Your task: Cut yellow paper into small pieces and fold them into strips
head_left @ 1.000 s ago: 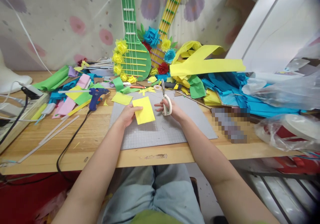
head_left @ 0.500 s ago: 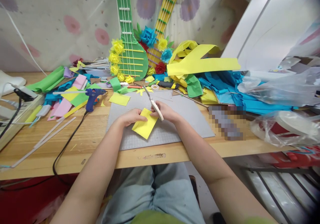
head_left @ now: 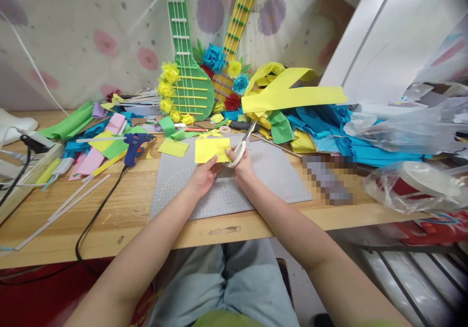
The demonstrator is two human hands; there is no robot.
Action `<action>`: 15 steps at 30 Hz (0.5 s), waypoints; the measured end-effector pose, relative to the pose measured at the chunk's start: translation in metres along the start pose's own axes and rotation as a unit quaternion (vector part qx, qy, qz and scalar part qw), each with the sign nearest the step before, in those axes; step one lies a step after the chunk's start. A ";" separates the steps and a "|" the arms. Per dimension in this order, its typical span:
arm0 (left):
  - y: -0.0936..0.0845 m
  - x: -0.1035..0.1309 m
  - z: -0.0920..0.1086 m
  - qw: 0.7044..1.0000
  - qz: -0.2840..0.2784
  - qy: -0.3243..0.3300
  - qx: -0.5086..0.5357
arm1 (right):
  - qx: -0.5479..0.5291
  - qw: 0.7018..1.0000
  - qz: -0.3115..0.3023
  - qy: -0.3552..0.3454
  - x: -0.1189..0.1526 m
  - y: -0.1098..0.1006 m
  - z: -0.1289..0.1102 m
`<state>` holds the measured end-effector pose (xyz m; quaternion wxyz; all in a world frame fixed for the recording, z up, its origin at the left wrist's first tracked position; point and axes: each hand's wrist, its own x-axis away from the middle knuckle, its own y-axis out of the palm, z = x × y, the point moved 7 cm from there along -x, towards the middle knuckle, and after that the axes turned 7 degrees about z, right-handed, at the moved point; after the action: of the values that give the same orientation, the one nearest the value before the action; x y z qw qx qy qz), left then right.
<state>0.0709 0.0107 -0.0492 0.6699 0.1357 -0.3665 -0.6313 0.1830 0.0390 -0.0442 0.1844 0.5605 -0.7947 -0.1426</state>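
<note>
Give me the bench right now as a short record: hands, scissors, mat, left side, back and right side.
left hand: holds yellow sheet at its lower edge
right hand: holds scissors, fingers also at the sheet's right edge
scissors: white handles, blades pointing away from the person
grey mat: under both hands
left side: blue glue gun, black cord
back: green guitar shape and yellow guitar shape, both with paper flowers
right side: tub in clear plastic
</note>
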 end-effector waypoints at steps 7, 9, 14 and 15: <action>-0.005 0.000 0.002 0.995 0.058 0.081 -0.005 | -0.015 1.000 0.003 -0.007 0.007 0.003 0.001; -0.002 0.001 0.001 0.996 0.042 0.080 -0.011 | -0.018 1.000 0.007 -0.012 0.007 0.003 0.000; -0.002 0.001 0.002 0.993 0.074 0.096 -0.007 | -0.010 1.000 0.005 -0.018 0.008 0.004 0.001; -0.004 0.001 0.003 0.991 0.088 0.099 -0.004 | -0.012 1.000 0.002 -0.015 0.009 0.005 0.002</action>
<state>0.0663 0.0098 -0.0495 0.7564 0.1619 -0.3063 -0.5549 0.1755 0.0324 -0.0423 0.1797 0.5545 -0.7966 -0.1603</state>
